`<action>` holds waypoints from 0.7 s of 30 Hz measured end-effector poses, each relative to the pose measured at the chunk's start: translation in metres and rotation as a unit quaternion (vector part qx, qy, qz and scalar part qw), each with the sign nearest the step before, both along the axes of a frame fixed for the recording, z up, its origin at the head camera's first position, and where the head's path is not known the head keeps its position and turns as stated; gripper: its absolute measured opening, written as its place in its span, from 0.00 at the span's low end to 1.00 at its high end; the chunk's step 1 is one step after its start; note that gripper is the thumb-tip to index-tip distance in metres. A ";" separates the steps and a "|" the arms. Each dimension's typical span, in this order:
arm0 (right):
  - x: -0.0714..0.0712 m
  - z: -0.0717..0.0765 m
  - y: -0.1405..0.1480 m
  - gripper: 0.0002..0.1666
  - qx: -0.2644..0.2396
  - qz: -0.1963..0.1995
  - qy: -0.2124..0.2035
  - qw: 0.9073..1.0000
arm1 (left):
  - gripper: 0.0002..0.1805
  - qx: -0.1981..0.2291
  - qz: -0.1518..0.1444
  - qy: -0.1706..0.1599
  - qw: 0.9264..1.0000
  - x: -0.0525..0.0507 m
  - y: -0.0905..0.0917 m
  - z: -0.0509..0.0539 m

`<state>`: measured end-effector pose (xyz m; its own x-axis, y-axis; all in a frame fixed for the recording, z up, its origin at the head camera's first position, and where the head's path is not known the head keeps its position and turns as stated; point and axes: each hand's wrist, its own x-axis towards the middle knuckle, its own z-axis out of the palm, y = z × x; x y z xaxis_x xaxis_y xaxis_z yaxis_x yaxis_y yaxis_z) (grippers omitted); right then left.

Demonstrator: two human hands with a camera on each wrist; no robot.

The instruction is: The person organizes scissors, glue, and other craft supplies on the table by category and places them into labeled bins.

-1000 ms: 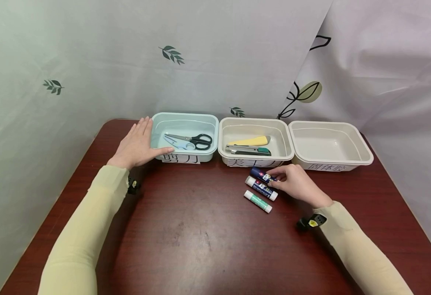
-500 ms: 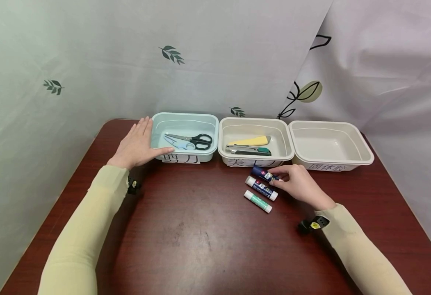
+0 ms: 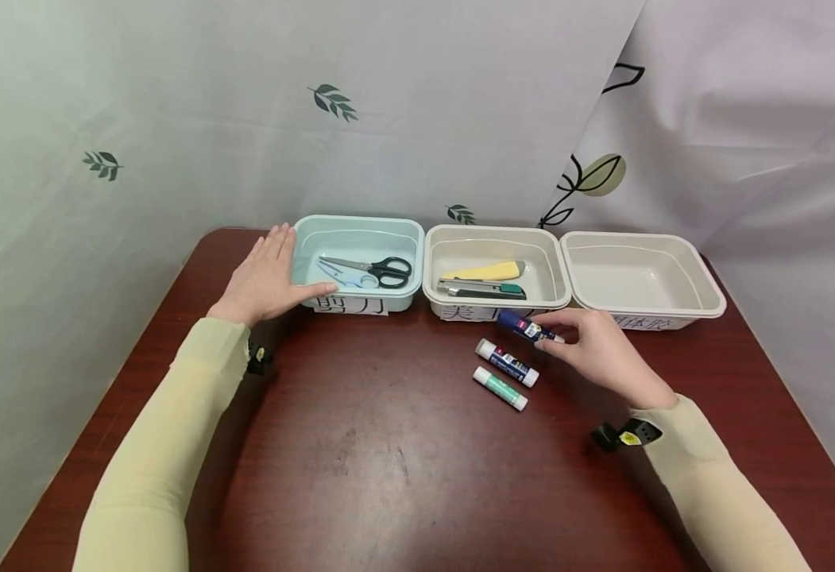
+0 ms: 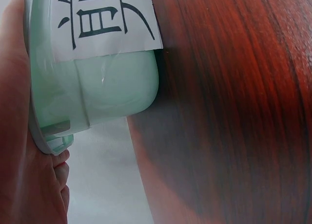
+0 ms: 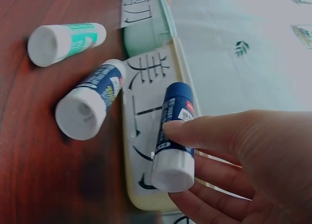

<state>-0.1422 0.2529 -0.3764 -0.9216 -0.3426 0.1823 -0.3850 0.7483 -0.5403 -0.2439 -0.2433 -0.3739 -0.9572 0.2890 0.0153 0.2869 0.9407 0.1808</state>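
In the head view my right hand [image 3: 599, 349] pinches a dark blue glue stick [image 3: 520, 324] in front of the middle bin. The right wrist view shows that glue stick [image 5: 175, 131] between thumb and fingers, its white end toward the camera. Below it on the table lie a blue-and-white glue stick [image 3: 507, 362] and a green-and-white one [image 3: 500, 388]. My left hand [image 3: 261, 278] rests with straight fingers on the left rim of the light blue bin [image 3: 413, 238]; in the left wrist view the hand [image 4: 17, 136] lies along the rim.
Two pairs of scissors [image 3: 388, 272] lie in the light blue bin. The middle beige bin [image 3: 434, 246] holds a yellow cutter [image 3: 489, 272] and other cutters [image 3: 481, 289]. Right of it stands another beige bin [image 3: 628, 274]. A patterned curtain [image 3: 417, 103] hangs behind.
My right hand has moved right and slightly toward the bins with the dark blue glue stick, away from the other two. The left hand has stayed on the bin.
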 end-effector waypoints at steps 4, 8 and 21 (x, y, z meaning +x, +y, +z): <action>0.002 0.005 0.003 0.17 0.001 0.002 0.005 1.000 | 0.70 0.000 -0.001 0.002 1.000 -0.001 0.000 0.000; 0.004 0.010 0.006 0.17 0.002 0.007 0.016 1.000 | 0.70 0.000 0.000 0.002 1.000 -0.001 0.000 0.000; 0.007 0.028 0.022 0.18 -0.012 -0.012 0.059 0.998 | 0.71 0.003 0.000 0.002 1.000 -0.001 -0.001 -0.002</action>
